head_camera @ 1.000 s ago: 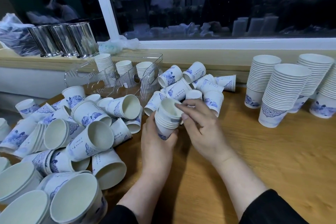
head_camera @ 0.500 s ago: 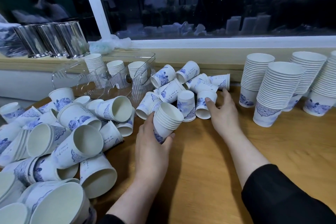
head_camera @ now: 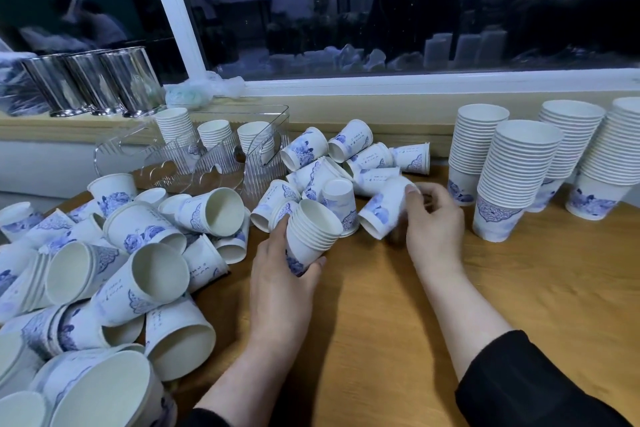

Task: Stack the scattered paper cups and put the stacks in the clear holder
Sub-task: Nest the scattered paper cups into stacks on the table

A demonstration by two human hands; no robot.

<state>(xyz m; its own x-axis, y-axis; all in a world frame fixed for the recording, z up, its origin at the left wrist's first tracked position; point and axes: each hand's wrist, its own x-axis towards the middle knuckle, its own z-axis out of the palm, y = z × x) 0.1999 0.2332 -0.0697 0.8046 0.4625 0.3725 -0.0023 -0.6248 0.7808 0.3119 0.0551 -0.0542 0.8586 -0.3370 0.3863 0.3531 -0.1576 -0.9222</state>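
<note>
My left hand (head_camera: 280, 274) grips a short stack of white-and-blue paper cups (head_camera: 311, 232), tilted with its mouth up and to the right. My right hand (head_camera: 433, 218) holds a single loose cup (head_camera: 384, 208) lying on its side, blurred by motion, just right of the stack. More loose cups (head_camera: 356, 163) lie in a heap behind both hands. A larger heap of scattered cups (head_camera: 138, 253) covers the table's left side. The clear holder (head_camera: 263, 135) stands at the back left with three short stacks in it.
Several tall finished stacks (head_camera: 519, 177) stand at the back right on the wooden table (head_camera: 450, 322). Three shiny metal canisters (head_camera: 97, 83) and a crumpled plastic bag (head_camera: 201, 90) sit on the window ledge behind the holder.
My right hand left the stack, reached to the heap behind it and came back with one loose cup. The stack in my left hand has stayed in place.
</note>
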